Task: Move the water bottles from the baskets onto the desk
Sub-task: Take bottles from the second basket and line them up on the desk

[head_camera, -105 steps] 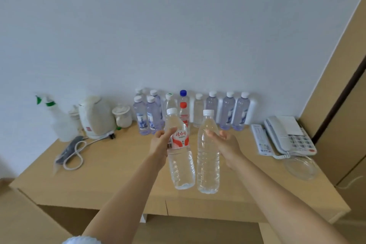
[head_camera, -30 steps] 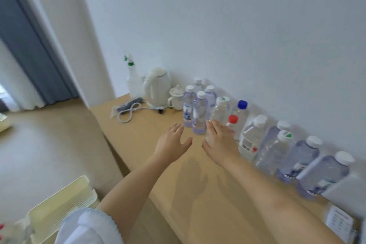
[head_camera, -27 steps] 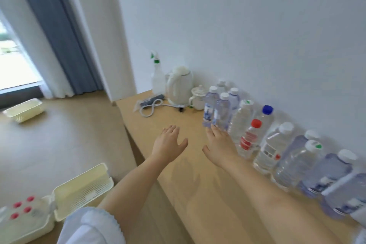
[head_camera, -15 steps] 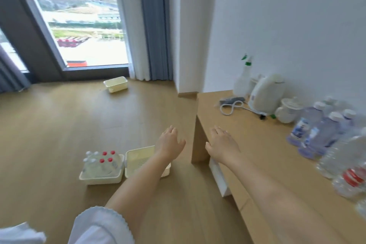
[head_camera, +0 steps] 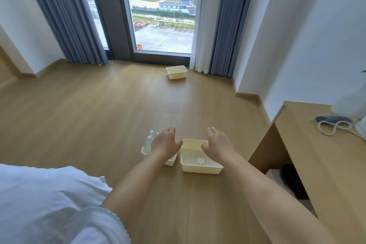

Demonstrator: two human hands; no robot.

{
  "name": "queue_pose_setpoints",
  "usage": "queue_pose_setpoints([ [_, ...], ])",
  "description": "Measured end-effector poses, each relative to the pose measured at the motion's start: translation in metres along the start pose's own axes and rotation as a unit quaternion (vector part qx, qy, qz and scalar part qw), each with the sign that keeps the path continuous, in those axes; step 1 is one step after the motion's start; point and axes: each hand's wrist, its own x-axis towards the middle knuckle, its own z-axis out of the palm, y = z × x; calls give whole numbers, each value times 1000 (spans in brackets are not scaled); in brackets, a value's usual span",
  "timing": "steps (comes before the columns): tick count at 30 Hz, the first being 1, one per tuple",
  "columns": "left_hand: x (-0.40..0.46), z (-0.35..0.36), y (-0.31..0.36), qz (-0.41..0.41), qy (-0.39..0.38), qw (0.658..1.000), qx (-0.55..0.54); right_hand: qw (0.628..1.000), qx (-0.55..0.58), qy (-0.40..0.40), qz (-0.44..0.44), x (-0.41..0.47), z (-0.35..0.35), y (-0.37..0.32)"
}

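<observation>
Two cream plastic baskets stand side by side on the wooden floor. The left basket (head_camera: 170,162) holds several clear water bottles (head_camera: 149,140), mostly hidden behind my left hand (head_camera: 166,142). The right basket (head_camera: 199,159) looks empty, its perforated bottom showing. My right hand (head_camera: 218,144) hovers above the right basket. Both hands are stretched forward with fingers spread and hold nothing. The desk (head_camera: 320,144) runs along the right wall, and none of its bottles are in view.
A third cream basket (head_camera: 176,72) sits on the floor near the window and grey curtains (head_camera: 221,22). On the desk's near end lie a dark plug with a coiled white cord (head_camera: 332,124) and a blurred white object. A dark thing sits under the desk.
Both bottles were set on the desk and let go. Since then my view has swung left from the desk to the floor, and my empty hands now hover over the two baskets.
</observation>
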Motion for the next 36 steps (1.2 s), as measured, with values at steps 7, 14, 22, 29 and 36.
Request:
queue_pose_setpoints([
  [7, 28, -11, -60, -51, 3, 998, -36, 999, -22, -32, -33, 49, 12, -47],
  [14, 93, -17, -88, -67, 3, 997, -32, 998, -18, -46, -45, 128, 17, -58],
  [22, 200, -21, -100, -36, -21, 999, 29, 996, -9, -76, -47, 249, 23, -60],
  [29, 266, -11, -122, -27, -45, 998, 39, 994, -10, -109, -30, 322, 49, -56],
  [36, 322, 46, -182, -92, -77, 992, -49, 992, 25, -127, -4, 379, 132, -44],
])
